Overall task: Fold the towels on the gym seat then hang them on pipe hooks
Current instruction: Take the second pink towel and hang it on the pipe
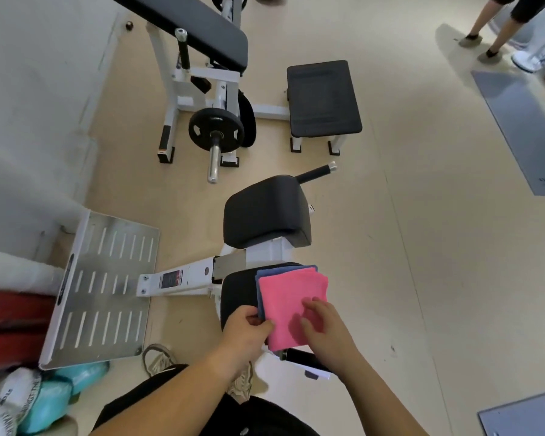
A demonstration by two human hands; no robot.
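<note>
At the near centre, the seat (235, 297) carries two folded towels stacked on its right half. The pink towel (291, 294) lies on top. The blue towel (272, 272) lies beneath, and shows only as a strip along the left and far edges. The near edge of the pink towel overhangs the seat, just above a black handle (302, 357). The left part of the seat is bare. Open floor (422, 278) extends to the right of the seat.

Left hand (247, 330): the thumb lies on the near-left edge of the pink towel, with the fingers curled at that edge. The hand pinches the towel there.

Right hand (326, 330): the fingers (312, 305) are loosely bent, and their tips rest on the top face of the pink towel near its right side. The hand grips nothing.

To the left of the seat, a slotted metal footplate (104, 287) stands tilted beside the wall. Just beyond the seat is a black back pad (265, 212). Farther off stands a white machine with a weight plate (216, 129) on a steel peg. To its right is a bench (323, 97) with a black pad. A grey mat (523, 127) lies at the far right. A person's legs (491, 26) are at the far right corner.
</note>
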